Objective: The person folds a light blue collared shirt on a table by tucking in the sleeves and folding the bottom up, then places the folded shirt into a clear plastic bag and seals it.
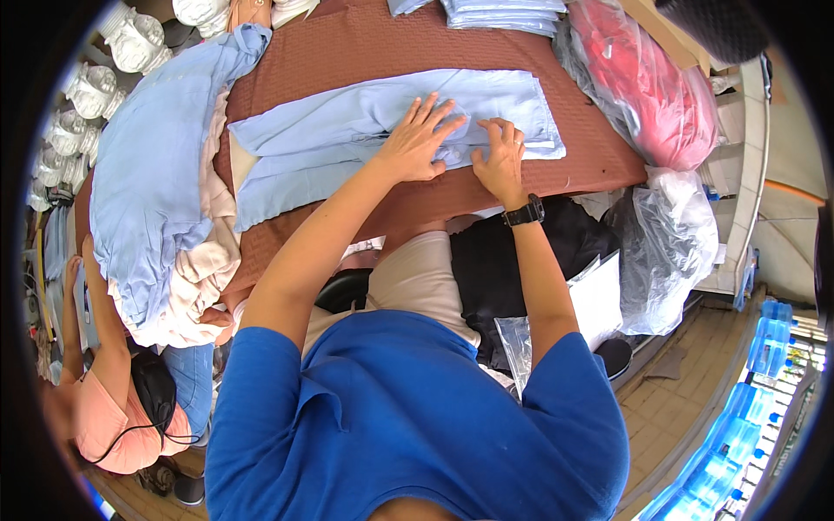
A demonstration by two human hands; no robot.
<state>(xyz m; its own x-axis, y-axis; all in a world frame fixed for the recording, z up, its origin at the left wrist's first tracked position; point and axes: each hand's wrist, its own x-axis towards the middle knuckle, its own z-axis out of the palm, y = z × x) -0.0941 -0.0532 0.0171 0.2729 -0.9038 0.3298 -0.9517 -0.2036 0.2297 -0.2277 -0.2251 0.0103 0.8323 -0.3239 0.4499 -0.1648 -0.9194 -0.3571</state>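
A light-blue garment (304, 117), folded into a long strip, lies across the brown cloth-covered table (347, 39) in front of me. With its fingers spread, my left hand (417, 143) rests flat on the middle of the garment. Just right of it, my right hand (501, 161) touches the garment near its right end. Its fingers are bent, with the thumb held apart from them, and I see nothing gripped between them. A black watch (524, 211) is on my right wrist. Part of the garment's near edge is hidden under my hands.
A heap of light-blue clothes (156, 148) over beige cloth (195, 286) covers the table's left side. Folded blue clothes (504, 16) lie at the far edge. Bagged red items (643, 87) sit at right, above a clear plastic bag (665, 252). Another person (113, 408) is at lower left.
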